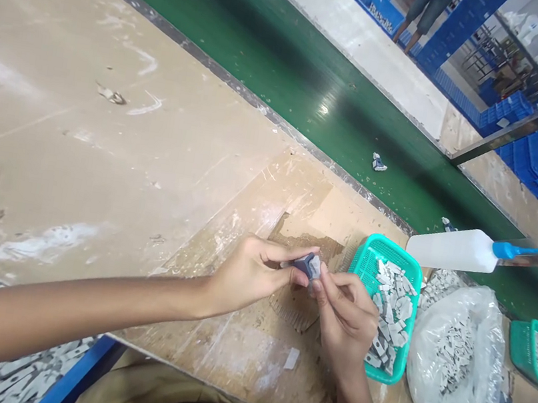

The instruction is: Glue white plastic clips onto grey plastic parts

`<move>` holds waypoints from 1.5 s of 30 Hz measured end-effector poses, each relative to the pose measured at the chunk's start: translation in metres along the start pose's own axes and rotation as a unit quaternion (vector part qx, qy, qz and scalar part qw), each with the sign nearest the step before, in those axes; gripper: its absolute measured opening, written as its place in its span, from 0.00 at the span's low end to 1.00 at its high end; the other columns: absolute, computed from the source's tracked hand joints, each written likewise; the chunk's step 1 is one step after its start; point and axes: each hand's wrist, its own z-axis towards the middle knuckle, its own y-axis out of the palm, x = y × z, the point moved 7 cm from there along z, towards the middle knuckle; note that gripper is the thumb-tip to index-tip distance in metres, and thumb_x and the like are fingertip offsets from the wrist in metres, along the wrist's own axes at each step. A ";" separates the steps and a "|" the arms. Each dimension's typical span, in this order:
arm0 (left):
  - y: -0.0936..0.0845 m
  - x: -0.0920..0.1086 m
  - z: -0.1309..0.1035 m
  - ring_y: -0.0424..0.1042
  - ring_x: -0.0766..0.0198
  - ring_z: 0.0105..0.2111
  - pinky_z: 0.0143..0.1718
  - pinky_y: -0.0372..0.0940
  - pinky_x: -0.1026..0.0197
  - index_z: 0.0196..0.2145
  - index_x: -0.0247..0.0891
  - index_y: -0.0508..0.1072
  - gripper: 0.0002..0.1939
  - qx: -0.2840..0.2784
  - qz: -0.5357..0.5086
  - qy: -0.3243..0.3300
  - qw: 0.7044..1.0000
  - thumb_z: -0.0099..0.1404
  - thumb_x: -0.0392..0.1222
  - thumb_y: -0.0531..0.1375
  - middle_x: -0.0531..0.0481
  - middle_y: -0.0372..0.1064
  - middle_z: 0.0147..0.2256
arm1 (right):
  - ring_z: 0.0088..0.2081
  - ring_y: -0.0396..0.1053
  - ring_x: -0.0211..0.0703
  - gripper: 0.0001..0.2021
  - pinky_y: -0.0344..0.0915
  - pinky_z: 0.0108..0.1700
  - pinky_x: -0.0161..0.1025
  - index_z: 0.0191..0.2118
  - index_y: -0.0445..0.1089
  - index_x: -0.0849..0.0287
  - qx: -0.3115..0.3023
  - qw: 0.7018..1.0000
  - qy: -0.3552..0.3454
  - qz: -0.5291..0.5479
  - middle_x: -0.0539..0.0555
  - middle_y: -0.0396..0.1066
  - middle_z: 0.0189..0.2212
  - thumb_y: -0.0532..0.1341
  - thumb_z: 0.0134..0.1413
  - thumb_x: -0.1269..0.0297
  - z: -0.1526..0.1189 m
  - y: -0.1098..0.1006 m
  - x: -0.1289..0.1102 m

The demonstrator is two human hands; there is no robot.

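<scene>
Across left and centre spreads a scuffed table (114, 185), a green belt (267, 80) beyond. Right of centre stands a turquoise basket (412, 324) of pieces (390, 307), presumably for easy reach. Below centre, left hand (253, 270) and right hand (347, 313) pinch a small blue-grey part (308, 265), seemingly steadying it.

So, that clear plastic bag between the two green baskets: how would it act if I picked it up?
The bag would probably flop, since its thin film looks creased and soft. The many small pieces in it look loose, so they'd likely shift and make it sag. It seems unlikely to roll, with its slumped shape.
</scene>
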 end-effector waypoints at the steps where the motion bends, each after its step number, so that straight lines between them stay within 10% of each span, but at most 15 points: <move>1: -0.001 0.004 -0.001 0.79 0.64 0.33 0.42 0.73 0.70 0.46 0.36 0.79 0.16 0.007 0.017 0.031 0.999 0.59 0.30 0.63 0.50 0.78 0.33 | 0.31 0.69 0.35 0.23 0.67 0.30 0.33 0.54 0.73 0.48 -0.002 1.000 0.000 0.001 0.51 0.69 0.32 0.61 0.58 0.80 -0.001 0.002 0.000; 7: -0.002 0.016 -0.005 0.78 0.65 0.31 0.38 0.73 0.71 0.50 0.37 0.77 0.20 0.027 0.098 0.137 0.985 0.60 0.27 0.62 0.50 0.78 0.36 | 0.31 0.68 0.35 0.24 0.67 0.30 0.32 0.56 0.71 0.48 0.008 1.000 0.001 -0.001 0.51 0.68 0.33 0.58 0.60 0.80 -0.007 0.015 -0.002; 12: -0.008 -0.003 0.006 0.78 0.57 0.39 0.44 0.73 0.60 0.48 0.34 0.78 0.17 -0.023 0.084 -0.073 0.994 0.61 0.37 0.64 0.44 0.78 0.40 | 0.30 0.68 0.35 0.19 0.68 0.31 0.32 0.54 0.73 0.49 -0.012 0.998 0.054 -0.007 0.50 0.69 0.29 0.58 0.62 0.75 0.008 0.019 0.002; 16: -0.006 -0.007 0.011 0.78 0.58 0.35 0.39 0.73 0.60 0.54 0.37 0.71 0.22 -0.108 -0.130 -0.237 0.957 0.61 0.38 0.64 0.47 0.76 0.35 | 0.33 0.71 0.38 0.13 0.70 0.37 0.36 0.50 0.76 0.50 -0.067 0.990 0.116 0.032 0.51 0.74 0.32 0.61 0.62 0.68 0.026 0.007 0.008; 25: -0.023 -0.023 0.022 0.75 0.61 0.22 0.32 0.75 0.59 0.36 0.34 0.65 0.11 -0.016 -0.310 -0.386 0.869 0.56 0.24 0.54 0.47 0.70 0.24 | 0.31 0.70 0.40 0.13 0.69 0.36 0.39 0.50 0.76 0.52 0.154 0.970 0.184 -0.046 0.50 0.73 0.29 0.60 0.63 0.58 -0.003 -0.085 0.029; 30: -0.035 -0.027 0.037 0.75 0.61 0.25 0.35 0.73 0.60 0.38 0.34 0.67 0.09 0.048 -0.193 -0.355 0.913 0.59 0.27 0.55 0.49 0.70 0.26 | 0.32 0.70 0.44 0.17 0.68 0.37 0.41 0.47 0.78 0.58 0.153 0.939 0.218 -0.216 0.56 0.76 0.35 0.58 0.63 0.54 -0.023 -0.129 0.061; 35: -0.069 -0.001 0.120 0.72 0.66 0.29 0.33 0.65 0.68 0.47 0.34 0.71 0.14 0.076 0.122 -0.125 0.982 0.63 0.35 0.62 0.50 0.73 0.30 | 0.37 0.72 0.46 0.14 0.67 0.45 0.42 0.46 0.77 0.61 -0.016 0.902 0.239 -0.358 0.58 0.75 0.38 0.57 0.60 0.68 -0.016 -0.124 0.093; 41: -0.125 0.015 0.229 0.70 0.62 0.44 0.51 0.63 0.61 0.52 0.30 0.68 0.20 0.219 0.444 -0.063 0.867 0.67 0.44 0.61 0.47 0.72 0.42 | 0.47 0.69 0.49 0.12 0.64 0.46 0.38 0.49 0.75 0.58 -0.146 0.838 0.237 -0.470 0.59 0.74 0.42 0.59 0.63 0.66 0.022 -0.092 0.108; 45: -0.136 0.009 0.251 0.60 0.47 0.56 0.61 0.54 0.47 0.52 0.21 0.66 0.20 0.216 0.523 -0.075 0.821 0.70 0.41 0.55 0.35 0.61 0.55 | 0.44 0.69 0.53 0.08 0.63 0.42 0.41 0.36 0.77 0.62 -0.169 0.818 0.238 -0.496 0.62 0.73 0.38 0.60 0.62 0.68 0.033 -0.079 0.113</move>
